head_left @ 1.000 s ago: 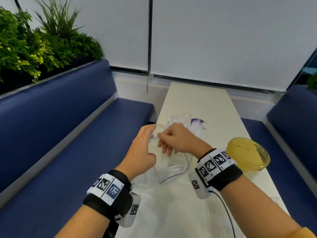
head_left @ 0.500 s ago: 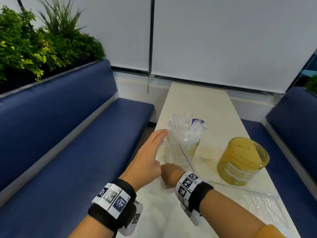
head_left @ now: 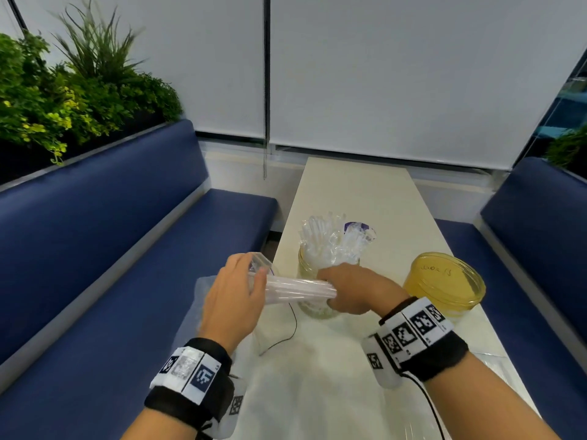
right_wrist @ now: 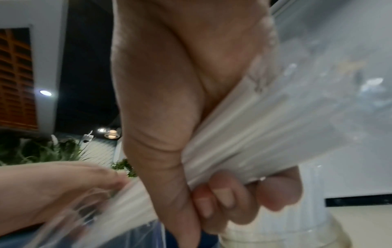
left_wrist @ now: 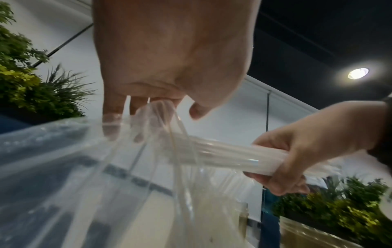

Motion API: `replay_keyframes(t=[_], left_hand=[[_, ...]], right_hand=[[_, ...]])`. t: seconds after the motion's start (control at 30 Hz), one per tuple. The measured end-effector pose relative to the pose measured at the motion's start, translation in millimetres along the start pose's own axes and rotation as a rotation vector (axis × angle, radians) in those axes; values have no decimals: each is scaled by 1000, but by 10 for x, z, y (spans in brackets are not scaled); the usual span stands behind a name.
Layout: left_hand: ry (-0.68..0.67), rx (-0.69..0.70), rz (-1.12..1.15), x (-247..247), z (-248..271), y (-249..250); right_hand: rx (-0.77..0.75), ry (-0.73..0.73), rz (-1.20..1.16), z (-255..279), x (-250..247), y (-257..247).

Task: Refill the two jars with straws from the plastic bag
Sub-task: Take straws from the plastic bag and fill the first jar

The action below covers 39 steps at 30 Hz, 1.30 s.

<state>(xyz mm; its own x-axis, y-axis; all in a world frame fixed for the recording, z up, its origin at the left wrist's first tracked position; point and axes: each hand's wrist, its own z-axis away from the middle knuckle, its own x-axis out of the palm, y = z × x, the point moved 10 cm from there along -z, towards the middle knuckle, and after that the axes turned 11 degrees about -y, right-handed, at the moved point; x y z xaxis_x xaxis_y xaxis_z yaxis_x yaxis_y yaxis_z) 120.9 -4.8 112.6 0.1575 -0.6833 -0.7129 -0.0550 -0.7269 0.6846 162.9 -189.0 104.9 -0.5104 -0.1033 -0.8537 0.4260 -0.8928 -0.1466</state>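
From the head view, the right hand (head_left: 355, 292) has its fingers wrapped round one end of a bundle of straws (head_left: 298, 289), which lies roughly level between the two hands, in front of the clear jar (head_left: 313, 274). That jar stands on the pale counter (head_left: 355, 198) and already holds many straws (head_left: 330, 241) upright. The yellow jar (head_left: 444, 284) stands to its right, near but apart (nothing can be seen sticking out of it). The left hand (head_left: 230, 300) pinches the mouth of the plastic bag (head_left: 203, 309), whose clear body hangs down over the counter's left edge. Blue benches (head_left: 95, 249) flank the counter, with green plants (head_left: 63, 96) behind the left one.

In the left wrist view, the left hand (left_wrist: 169, 67) has its fingertips (left_wrist: 110, 127) closed on the gathered rim of the plastic bag (left_wrist: 63, 167), and the bundle (left_wrist: 222, 154) sticks out of it toward the right hand (left_wrist: 307, 154).

In the right wrist view, the right hand (right_wrist: 169, 117) is curled tight round the bundle of straws (right_wrist: 244, 137), with the left hand (right_wrist: 53, 184) at the other end (much of this is blurred).
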Motion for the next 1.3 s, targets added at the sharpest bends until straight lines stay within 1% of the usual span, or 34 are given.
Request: replay_keyframes(t=[0.03, 0.1, 0.17, 0.2, 0.27, 0.33, 0.4, 0.43, 0.5, 0.57, 0.6, 0.7, 0.73, 0.77, 0.83, 0.87, 0.9, 0.97, 1.03, 1.1, 1.13, 1.2, 1.3], left_hand=[[32, -28, 5, -50, -18, -22], [62, -74, 39, -124, -27, -33], [33, -123, 85, -125, -7, 7], [10, -125, 102, -93, 3, 62], [-23, -80, 114, -1, -5, 220], [-46, -31, 183, 101, -35, 367], [-48, -26, 380, 163, -75, 455], [-25, -39, 458, 178, -108, 461], [35, -93, 549, 164, -161, 437], [60, -139, 609, 153, -192, 409], [62, -133, 621, 139, -200, 423], [71, -84, 613, 92, -211, 471], [76, -73, 608, 81, -207, 472], [81, -61, 600, 71, -209, 478], [101, -37, 581, 41, -218, 479], [113, -28, 560, 13, -218, 492], [122, -17, 538, -10, -216, 507], [117, 17, 483, -18, -218, 548], [71, 34, 345, 24, -190, 613], [49, 24, 216, 67, -172, 630], [58, 18, 185, 62, -159, 641], [65, 18, 145, 57, -160, 616], [-7, -7, 109, 137, -177, 503]], right_hand=[[-17, 23, -43, 18, -28, 50], [-59, 119, -151, 58, -115, 123], [-104, 250, -284, 85, -196, 149], [-134, 312, -354, 86, -218, 129], [-199, 391, -466, 77, -215, -1], [-271, 413, -532, 16, -145, -200], [-371, 414, -597, -16, -76, -410], [-411, 421, -633, -20, -51, -481], [-423, 438, -660, 1, -36, -522], [-418, 401, -639, 29, -60, -513], [-436, 383, -625, 57, -89, -499], [-449, 379, -544, 205, -281, -393], [-445, 402, -521, 274, -374, -355], [-439, 455, -502, 346, -488, -312], [-430, 609, -444, 515, -710, -266], [-426, 648, -409, 551, -771, -280], [-427, 631, -396, 538, -789, -315], [-469, 507, -483, 425, -721, -424], [-547, 452, -677, 349, -668, -554], [-553, 504, -856, 296, -621, -622], [-527, 572, -894, 259, -597, -617], [-479, 690, -901, 226, -547, -608], [-493, 733, -903, 234, -514, -613]])
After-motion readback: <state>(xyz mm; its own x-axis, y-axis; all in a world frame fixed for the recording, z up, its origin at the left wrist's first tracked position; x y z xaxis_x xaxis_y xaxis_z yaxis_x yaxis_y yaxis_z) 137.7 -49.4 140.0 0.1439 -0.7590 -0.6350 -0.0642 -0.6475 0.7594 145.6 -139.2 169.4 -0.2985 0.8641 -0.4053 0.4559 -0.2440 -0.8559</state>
